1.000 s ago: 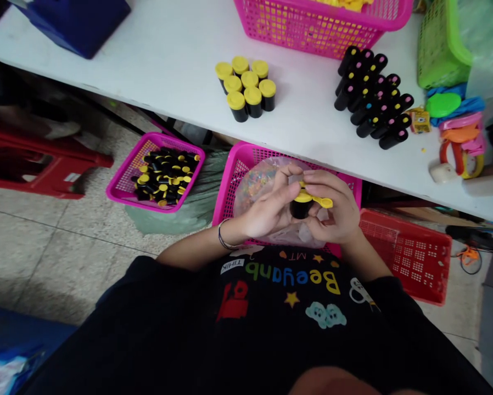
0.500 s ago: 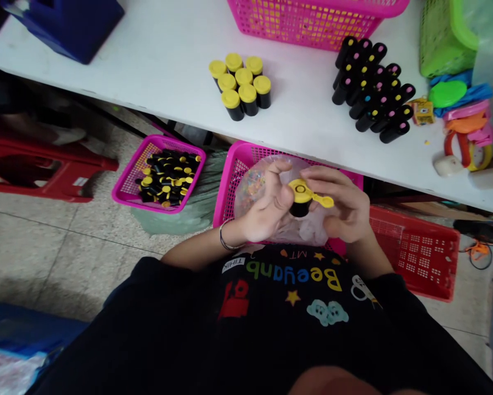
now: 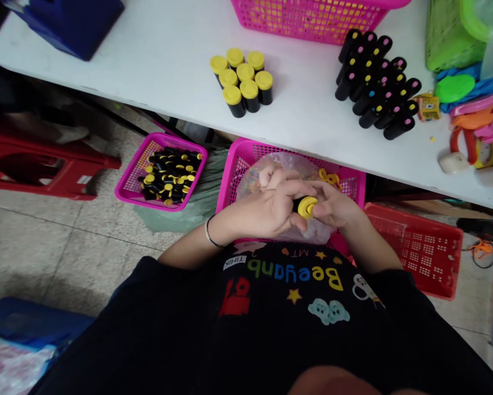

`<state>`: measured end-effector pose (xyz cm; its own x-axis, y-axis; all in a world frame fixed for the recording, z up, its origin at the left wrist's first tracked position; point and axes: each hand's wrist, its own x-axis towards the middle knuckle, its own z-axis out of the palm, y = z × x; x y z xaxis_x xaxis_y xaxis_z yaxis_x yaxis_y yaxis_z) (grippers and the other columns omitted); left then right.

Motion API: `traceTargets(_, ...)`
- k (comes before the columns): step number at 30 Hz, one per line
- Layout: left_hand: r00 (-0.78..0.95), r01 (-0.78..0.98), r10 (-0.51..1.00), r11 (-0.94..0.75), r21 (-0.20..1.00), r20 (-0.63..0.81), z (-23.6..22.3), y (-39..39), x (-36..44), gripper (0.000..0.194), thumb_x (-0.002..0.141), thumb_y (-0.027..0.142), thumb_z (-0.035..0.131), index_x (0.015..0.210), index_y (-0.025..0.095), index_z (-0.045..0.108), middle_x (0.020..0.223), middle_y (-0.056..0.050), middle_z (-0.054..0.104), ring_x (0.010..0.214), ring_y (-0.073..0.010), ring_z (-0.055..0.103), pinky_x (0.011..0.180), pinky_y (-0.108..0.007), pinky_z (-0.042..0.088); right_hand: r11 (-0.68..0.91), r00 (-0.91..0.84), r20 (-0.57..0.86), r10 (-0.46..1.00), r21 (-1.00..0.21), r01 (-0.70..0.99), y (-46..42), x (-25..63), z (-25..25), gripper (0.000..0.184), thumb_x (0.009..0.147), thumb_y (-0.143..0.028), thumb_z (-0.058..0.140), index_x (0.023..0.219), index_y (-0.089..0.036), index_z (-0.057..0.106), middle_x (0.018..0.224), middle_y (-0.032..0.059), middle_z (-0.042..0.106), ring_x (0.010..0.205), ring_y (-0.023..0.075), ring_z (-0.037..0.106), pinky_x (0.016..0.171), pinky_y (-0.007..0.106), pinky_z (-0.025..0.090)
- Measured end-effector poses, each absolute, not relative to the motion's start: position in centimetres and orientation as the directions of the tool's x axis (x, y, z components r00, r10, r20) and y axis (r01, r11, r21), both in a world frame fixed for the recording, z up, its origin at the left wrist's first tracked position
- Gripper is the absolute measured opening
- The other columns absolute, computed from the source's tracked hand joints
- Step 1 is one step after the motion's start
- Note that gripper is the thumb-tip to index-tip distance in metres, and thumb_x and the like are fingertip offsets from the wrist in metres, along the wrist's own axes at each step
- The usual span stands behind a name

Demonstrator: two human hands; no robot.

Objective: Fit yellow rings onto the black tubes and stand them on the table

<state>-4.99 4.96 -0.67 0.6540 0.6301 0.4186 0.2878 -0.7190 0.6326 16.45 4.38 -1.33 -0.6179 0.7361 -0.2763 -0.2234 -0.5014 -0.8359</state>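
Note:
A small black tube with a yellow flip cap (image 3: 306, 207) is held in front of my body, tilted so that the cap points right. My left hand (image 3: 263, 207) is closed around the black body, which its fingers mostly hide. The thumb of my right hand (image 3: 335, 206) presses on the yellow cap, and its other fingers curl behind the tube. Beneath both hands is a pink basket (image 3: 231, 164) with a clear plastic bag (image 3: 285, 162) of small colourful pieces. Some loose yellow caps (image 3: 329, 176) lie in its right part.
On the white table (image 3: 160, 60) stand several yellow-capped black tubes (image 3: 246, 82) and a cluster of black tubes (image 3: 374, 88) with coloured dots. A smaller pink basket (image 3: 121, 189) holds more tubes. A red crate (image 3: 425, 252) lies right, a red stool (image 3: 44, 164) left.
The tube has tipped from upright onto its side. The cap's flap, sticking out to the right before, is now folded onto the cap under my right thumb. My left fingers have closed around the body.

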Motion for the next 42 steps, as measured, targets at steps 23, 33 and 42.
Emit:
traceTargets(23, 0.005, 0.570, 0.953, -0.251, 0.783, 0.302, -3.0, 17.7, -10.4, 0.064, 0.084, 0.053, 0.088, 0.133, 0.033, 0.052, 0.106, -0.002, 0.069, 0.087, -0.0235, 0.064, 0.087, -0.050, 0.057, 0.056, -0.304, -0.283, 0.910, -0.642, 0.765, 5.3, 16.9, -1.7, 0.033, 0.101, -0.027, 0.068, 0.132, -0.018, 0.077, 0.126, 0.0141, 0.080, 0.109, 0.0239, 0.077, 0.102, 0.041, 0.061)
traceTargets(33, 0.259, 0.474, 0.825, -0.562, 0.678, 0.503, -1.3, 19.2, -4.4, 0.069, 0.075, 0.042, 0.095, 0.133, 0.032, 0.058, 0.130, -0.009, 0.058, 0.123, -0.0377, 0.050, 0.119, -0.064, 0.036, 0.114, -0.219, -0.413, 0.884, -0.265, 0.958, 6.1, 18.1, -2.5, 0.046, 0.102, -0.010, 0.053, 0.143, -0.019, 0.071, 0.146, 0.0173, 0.070, 0.132, 0.0293, 0.068, 0.113, 0.042, 0.054)
traceTargets(42, 0.348, 0.439, 0.914, -0.354, 0.826, 0.207, -1.8, 23.9, 7.3, 0.062, 0.081, 0.021, 0.088, 0.133, 0.024, 0.054, 0.135, -0.008, 0.061, 0.118, -0.0275, 0.053, 0.108, -0.044, 0.043, -0.085, 0.056, -0.570, 0.820, -0.025, 0.996, 7.4, 18.5, -1.5, 0.050, 0.102, -0.005, 0.044, 0.145, -0.013, 0.068, 0.132, 0.0227, 0.077, 0.125, 0.0315, 0.075, 0.100, 0.038, 0.059)
